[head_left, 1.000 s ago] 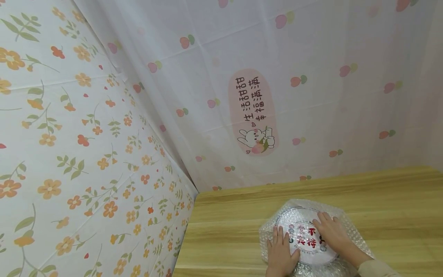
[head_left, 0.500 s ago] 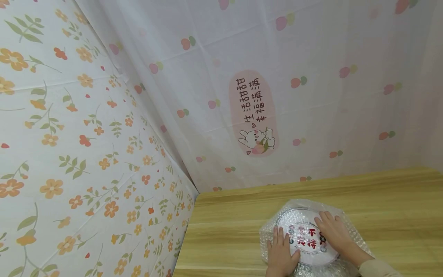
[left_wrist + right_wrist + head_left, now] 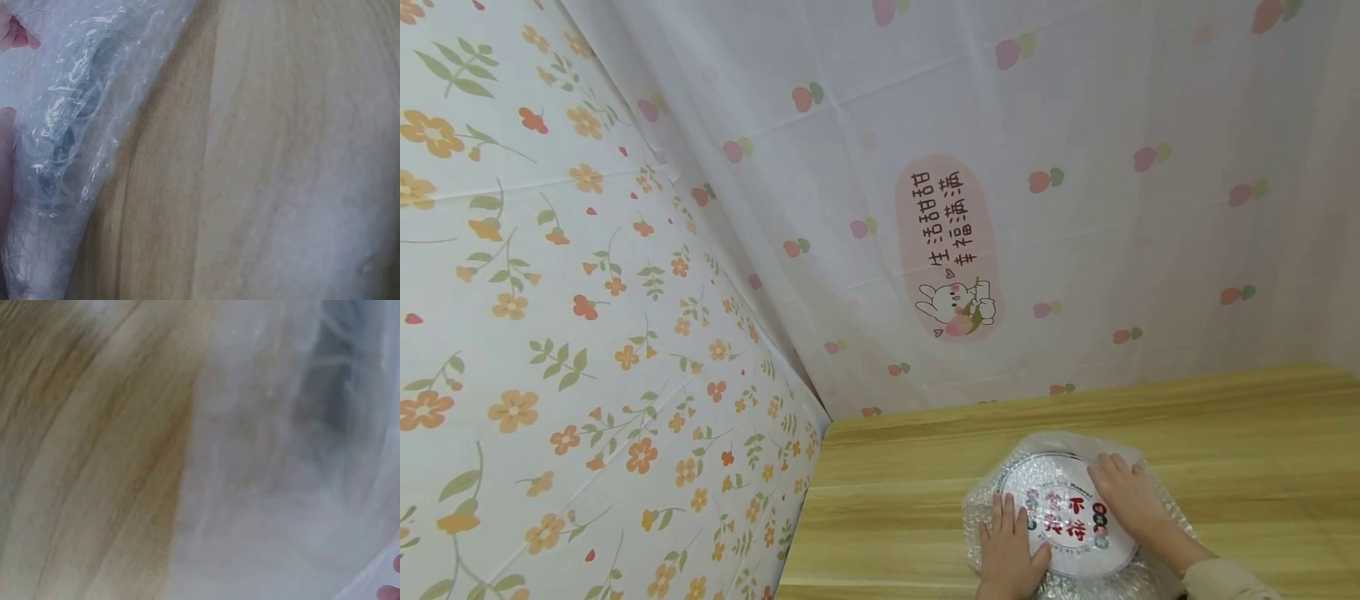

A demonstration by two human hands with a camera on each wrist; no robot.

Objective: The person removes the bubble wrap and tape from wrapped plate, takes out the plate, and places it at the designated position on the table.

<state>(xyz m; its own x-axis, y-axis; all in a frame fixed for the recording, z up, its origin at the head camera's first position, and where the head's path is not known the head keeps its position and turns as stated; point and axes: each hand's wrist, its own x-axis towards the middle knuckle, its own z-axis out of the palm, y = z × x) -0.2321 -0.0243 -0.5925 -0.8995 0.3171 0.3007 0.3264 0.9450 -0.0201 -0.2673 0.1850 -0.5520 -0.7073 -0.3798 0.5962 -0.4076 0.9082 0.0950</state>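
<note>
- Clear bubble wrap [image 3: 979, 508] surrounds a round white disc [image 3: 1060, 487] on a wood-grain table [image 3: 895, 492], near the person and toward the right of the scene.
- Red characters [image 3: 1075, 517] mark the disc's middle, with thin rings of print around them; a dark edge shows through the wrap in the left wrist view.
- The left hand [image 3: 1011, 550], grasping nothing, presses flat with straight fingers on the disc's left side.
- The right hand [image 3: 1129, 500] rests over the disc's far right edge; whether its fingers pinch the wrap cannot be told.
- A pale sleeve [image 3: 1221, 577] covers the right forearm.
- Floral cloth [image 3: 587, 350] hangs at left; beyond the table's far edge, a white curtain [image 3: 1097, 242] carries fruit prints and a pink rabbit panel [image 3: 917, 217].
</note>
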